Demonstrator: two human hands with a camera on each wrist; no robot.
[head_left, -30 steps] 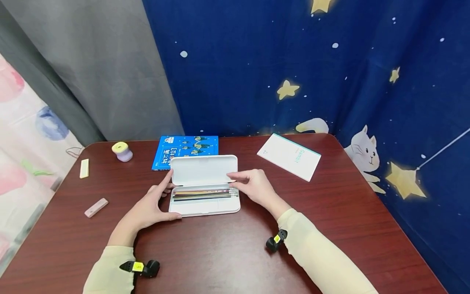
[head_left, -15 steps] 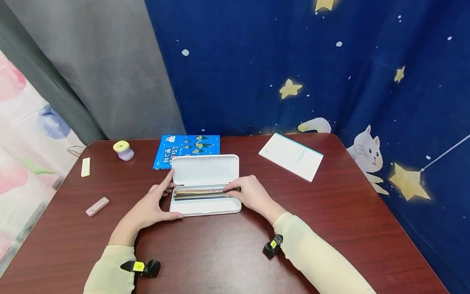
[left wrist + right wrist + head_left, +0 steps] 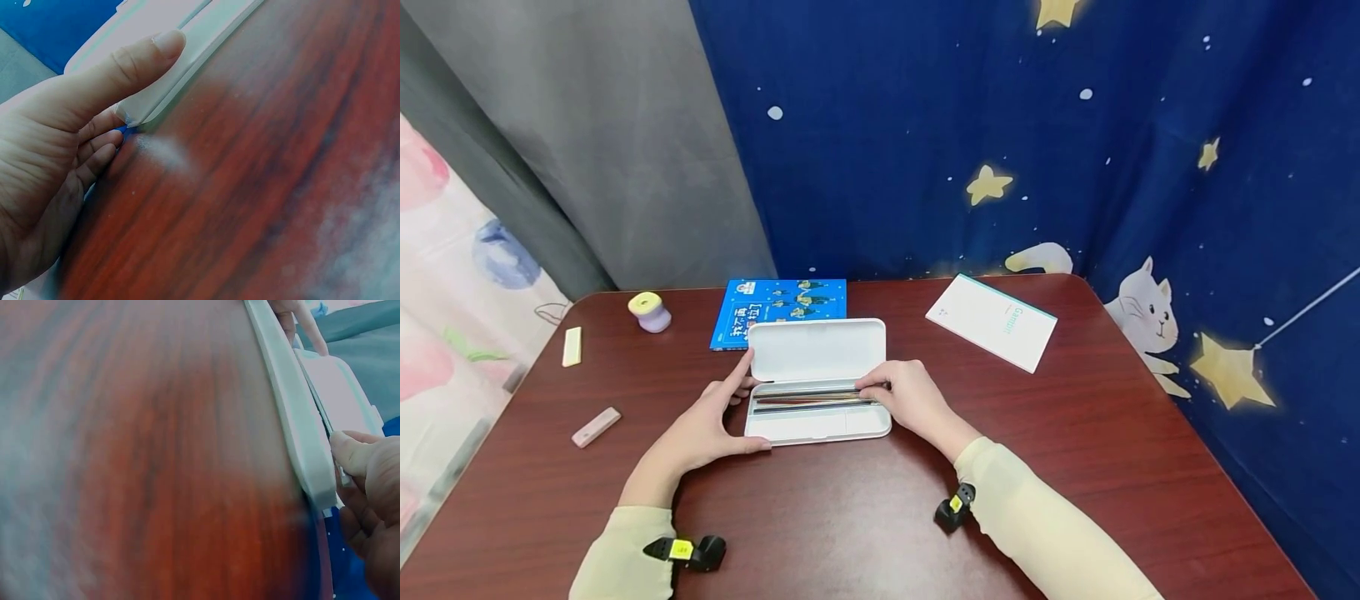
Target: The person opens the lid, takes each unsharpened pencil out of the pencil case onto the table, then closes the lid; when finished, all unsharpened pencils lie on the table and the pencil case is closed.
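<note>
Here, left hand (image 3: 700, 429) bracing light, rigid pencil case (image 3: 816, 423); right hand (image 3: 904, 398) pinching slim pencils (image 3: 805, 398); best gripped mid-shaft.

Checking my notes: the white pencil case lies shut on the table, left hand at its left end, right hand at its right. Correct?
Not shut: the head view shows the pencil case open, lid raised, pencils inside. The left hand and right hand are as stated.
</note>
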